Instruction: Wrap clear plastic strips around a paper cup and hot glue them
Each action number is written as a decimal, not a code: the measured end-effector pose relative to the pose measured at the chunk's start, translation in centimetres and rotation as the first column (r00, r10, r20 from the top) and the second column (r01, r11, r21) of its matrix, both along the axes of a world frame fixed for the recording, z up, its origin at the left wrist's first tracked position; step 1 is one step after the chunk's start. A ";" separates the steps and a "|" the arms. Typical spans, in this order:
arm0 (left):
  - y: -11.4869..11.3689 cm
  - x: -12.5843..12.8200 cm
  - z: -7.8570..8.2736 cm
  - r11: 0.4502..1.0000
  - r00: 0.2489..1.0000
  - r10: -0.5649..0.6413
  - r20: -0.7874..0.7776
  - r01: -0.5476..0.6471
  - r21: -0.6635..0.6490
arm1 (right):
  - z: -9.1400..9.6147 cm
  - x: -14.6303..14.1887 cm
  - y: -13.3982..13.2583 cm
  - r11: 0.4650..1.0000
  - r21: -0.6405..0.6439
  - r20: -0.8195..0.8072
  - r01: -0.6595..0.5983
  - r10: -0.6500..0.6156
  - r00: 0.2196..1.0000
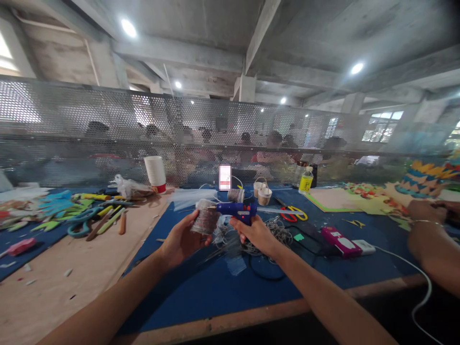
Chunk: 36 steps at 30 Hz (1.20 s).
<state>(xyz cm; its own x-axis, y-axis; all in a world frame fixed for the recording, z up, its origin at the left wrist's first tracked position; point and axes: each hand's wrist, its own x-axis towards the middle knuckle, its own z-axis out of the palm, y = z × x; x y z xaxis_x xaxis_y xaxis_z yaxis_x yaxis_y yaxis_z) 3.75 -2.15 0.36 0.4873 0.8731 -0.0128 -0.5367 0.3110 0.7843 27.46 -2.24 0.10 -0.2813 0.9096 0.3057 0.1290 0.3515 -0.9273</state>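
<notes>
My left hand [180, 240] is wrapped around a cup-shaped piece wound with grey-brown cord [205, 218], tilted on its side. In my right hand [259, 235] is a blue hot glue gun [233, 208] with a small red light lit. Its nozzle points left and meets or nearly meets the cord-wound cup; I cannot tell which. A clear glue stick [278, 211] juts from the back of the gun. Below my right hand lies a tangle of grey cord [278, 233]. Another cord-wound piece [235, 195] stands just behind the gun.
Red and yellow scissors [296, 214], two small baskets [264, 192] and a yellow-labelled bottle [305, 180] are behind. A magenta box [340, 241] with a white cable sits right, near another person's arm [431, 235]. Stacked paper cups [155, 173] and teal scissors [83, 223] are left.
</notes>
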 end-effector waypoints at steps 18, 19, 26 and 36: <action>-0.2 0.5 -0.1 0.997 0.995 0.063 -0.075 -0.059 0.050 | 0.4 0.1 -0.3 0.999 0.047 0.044 0.013 -0.015 0.999; -0.1 0.4 0.0 0.998 0.996 0.059 -0.071 -0.057 0.042 | 0.4 0.0 -0.3 0.999 0.044 0.045 0.007 -0.009 0.999; 0.1 0.1 0.0 0.999 1.000 0.016 -0.018 -0.015 0.048 | 0.4 0.1 -0.2 1.000 0.006 -0.001 0.000 0.000 1.000; 0.0 0.1 0.1 0.999 0.999 0.022 -0.023 -0.021 0.044 | -0.1 0.1 0.1 1.000 0.000 0.036 0.007 -0.007 0.999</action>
